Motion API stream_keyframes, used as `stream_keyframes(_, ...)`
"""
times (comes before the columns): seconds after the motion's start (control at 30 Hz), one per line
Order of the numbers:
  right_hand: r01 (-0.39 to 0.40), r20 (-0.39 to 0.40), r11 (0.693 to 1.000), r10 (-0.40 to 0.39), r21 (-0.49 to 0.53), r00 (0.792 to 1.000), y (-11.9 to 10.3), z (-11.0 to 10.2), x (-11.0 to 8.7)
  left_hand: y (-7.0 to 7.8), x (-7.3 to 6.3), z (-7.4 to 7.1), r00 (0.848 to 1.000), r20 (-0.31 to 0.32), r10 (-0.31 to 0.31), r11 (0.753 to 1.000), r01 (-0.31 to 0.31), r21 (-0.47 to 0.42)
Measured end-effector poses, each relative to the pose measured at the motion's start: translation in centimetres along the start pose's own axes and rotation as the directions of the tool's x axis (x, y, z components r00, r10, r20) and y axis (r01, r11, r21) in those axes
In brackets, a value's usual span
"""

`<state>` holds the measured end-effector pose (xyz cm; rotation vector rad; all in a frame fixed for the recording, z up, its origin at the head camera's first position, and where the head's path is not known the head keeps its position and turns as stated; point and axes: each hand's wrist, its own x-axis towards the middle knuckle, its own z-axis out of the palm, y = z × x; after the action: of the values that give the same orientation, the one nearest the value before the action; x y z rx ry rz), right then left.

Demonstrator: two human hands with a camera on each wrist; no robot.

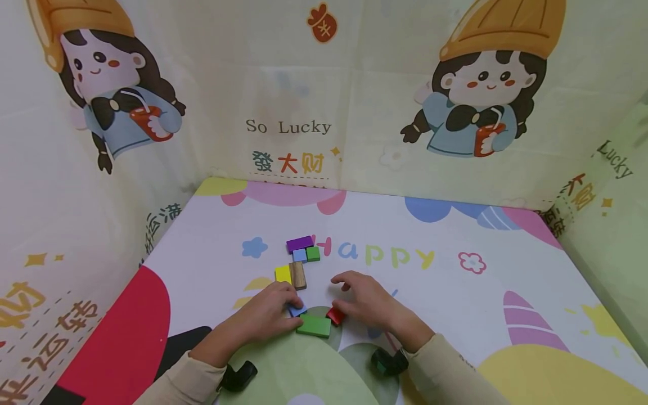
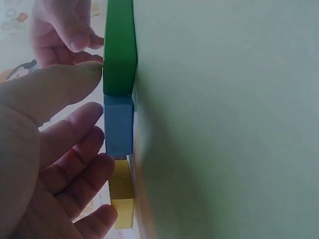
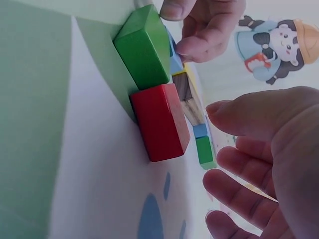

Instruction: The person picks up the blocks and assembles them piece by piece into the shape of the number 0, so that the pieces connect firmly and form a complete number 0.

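Note:
A long green block (image 1: 314, 326) lies at the near end of a line of blocks, with a blue block (image 2: 119, 124) at its left and a red block (image 3: 160, 122) at its right. My left hand (image 1: 265, 315) rests beside the green and blue blocks, thumb touching the green one and fingertips along the blue one, nothing gripped. Relaxed fingers spread from my right hand (image 1: 369, 304), whose thumb is close to the red block. In the right wrist view, a gap shows between that hand and the red block.
Farther off, a yellow block (image 1: 283, 274) and a brown wood-grain block (image 1: 298, 275) lie side by side. Beyond them are a purple block (image 1: 300, 244), a small blue block (image 1: 300, 256) and a small green block (image 1: 313, 254). Printed cloth walls (image 1: 374, 112) enclose the patterned table (image 1: 364, 219).

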<state>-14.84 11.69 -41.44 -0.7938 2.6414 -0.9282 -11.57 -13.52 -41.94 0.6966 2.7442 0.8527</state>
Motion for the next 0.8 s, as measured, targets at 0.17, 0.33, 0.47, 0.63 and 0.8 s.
stream_keyframes(0.17,0.017,0.009,1.000,-0.017,-0.018,1.000,-0.2,-0.2,0.6,0.1,0.1,0.0,1.000,-0.003,0.000,1.000,0.000,0.029)
stream_keyframes(0.33,-0.002,0.034,1.000,0.003,-0.026,0.999,-0.4,-0.3,1.6,0.2,0.1,0.0,1.000,-0.013,0.013,0.998,-0.012,0.056)
stream_keyframes(0.47,-0.023,0.053,0.999,0.025,-0.036,0.998,-0.6,-0.3,2.7,0.2,0.1,0.0,1.000,-0.010,0.009,0.998,-0.009,0.060)
stream_keyframes(0.63,-0.019,0.068,0.999,0.022,-0.051,0.997,-1.1,-0.3,4.3,0.2,0.0,0.0,1.000,-0.015,0.011,0.998,-0.010,0.068)
stream_keyframes(0.8,-0.012,0.081,0.998,0.017,-0.061,0.997,-1.5,0.0,5.6,0.2,-0.1,0.0,1.000,-0.012,0.008,0.998,-0.007,0.059)
